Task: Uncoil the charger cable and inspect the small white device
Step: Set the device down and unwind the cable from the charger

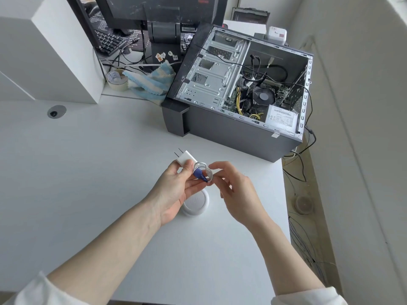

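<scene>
I see left hand (176, 186) clamped on white plug-in charger block (185, 159) | right hand (233, 190) pinching coiled white cable (203, 169) | round white device (195, 203) on white table (88, 172)

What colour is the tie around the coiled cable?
Blue-purple tie around the white cable, seen in the head view.

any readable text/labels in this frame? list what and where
None reads clearly.
Red logo on the monitor bezel: blurred.
Power supply label in the open PC case: print too small.
Tape roll markings: illegible.
Round white device embossing: too faint.
Charger: no visible text.
</scene>
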